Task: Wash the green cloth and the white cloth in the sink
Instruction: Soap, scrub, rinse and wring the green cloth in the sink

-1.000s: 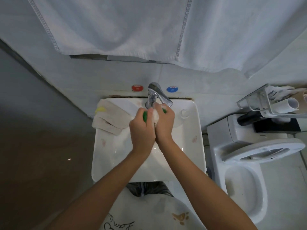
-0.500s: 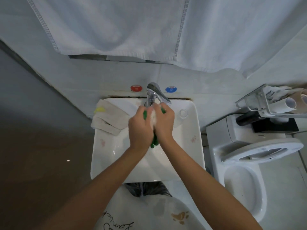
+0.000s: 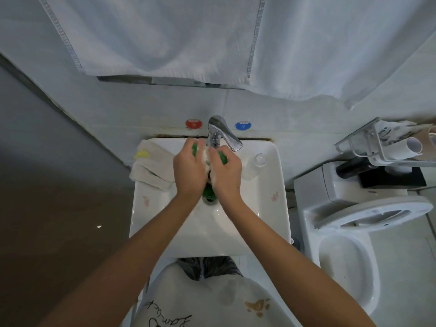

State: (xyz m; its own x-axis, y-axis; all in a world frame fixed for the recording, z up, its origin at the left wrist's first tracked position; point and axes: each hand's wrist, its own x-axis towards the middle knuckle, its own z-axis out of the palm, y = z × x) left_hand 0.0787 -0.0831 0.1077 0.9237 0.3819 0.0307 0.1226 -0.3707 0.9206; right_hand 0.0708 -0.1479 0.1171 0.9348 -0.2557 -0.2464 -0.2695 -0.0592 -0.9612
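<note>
Both my hands are together over the white sink [image 3: 271,208], just under the chrome tap [image 3: 220,134]. My left hand [image 3: 188,172] and my right hand [image 3: 227,174] grip the green cloth [image 3: 208,190], which is bunched between the palms with foam on it. Green shows at the fingertips and hangs down between the wrists toward the drain. The white cloth [image 3: 153,169], folded and with a yellow tag, lies on the sink's left rim, apart from my hands.
A clear glass [image 3: 259,159] stands on the sink's right rim. Red and blue knobs [image 3: 193,124] sit on the wall behind the tap. A toilet [image 3: 354,223] is at the right, a wire rack [image 3: 387,145] above it. White towels [image 3: 212,38] hang overhead.
My hands shifted slightly against each other while rubbing the green cloth; more green now hangs below the palms toward the drain. The white cloth has not moved.
</note>
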